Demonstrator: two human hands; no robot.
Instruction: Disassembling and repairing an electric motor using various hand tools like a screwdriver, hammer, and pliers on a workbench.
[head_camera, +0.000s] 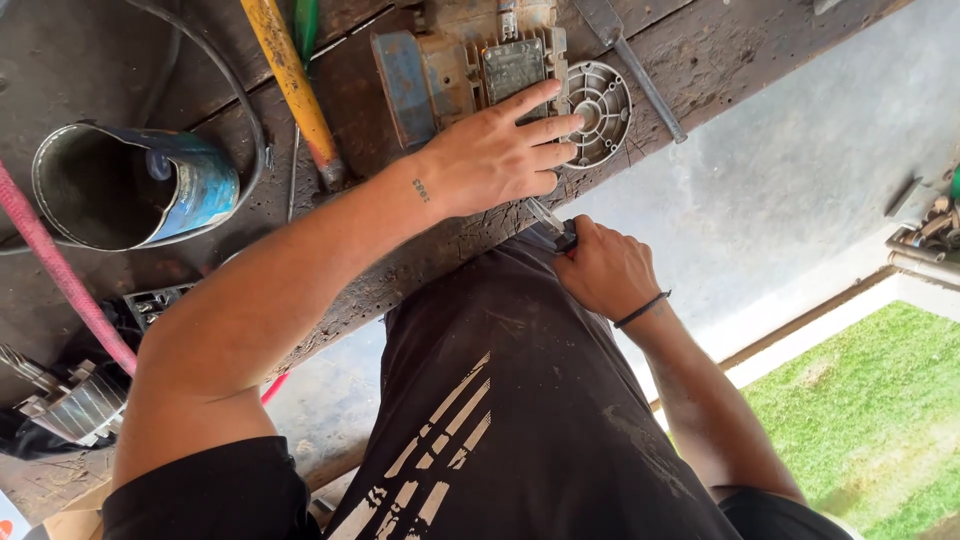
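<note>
Hands work at the near edge of a worn, dark wooden workbench (330, 300) whose planks are pitted and stained. The left hand (495, 150) lies flat, fingers spread apart and closed on nothing, pressing down on a rusty electric motor (455, 70) that sits near the far edge of the bench; its fingertips reach onto the round, ribbed metal end cover (605, 110) at the motor's right end. The right hand (605, 270) is just off the near edge of the bench, below the motor, curled tight around the dark handle of a small tool (555, 225) whose short metal tip points up toward the bench edge beneath the left palm; what kind of tool it is cannot be told. A thin black band circles the right wrist. Beside the motor on its left lies a yellow-handled tool (295, 85), angled across the planks, with a green-handled one just next to it. Right of the end cover a grey metal bar (640, 70) slants across the far edge of the bench. Toward the bench's left end a dented, open-topped tin can (130, 185) with blue paint stands near a black cable, and a pink hose (60, 270) runs slantwise past it. Finned metal parts (70, 400) rest at the near left corner. Grey concrete floor and green grass show beyond the bench on the right.
</note>
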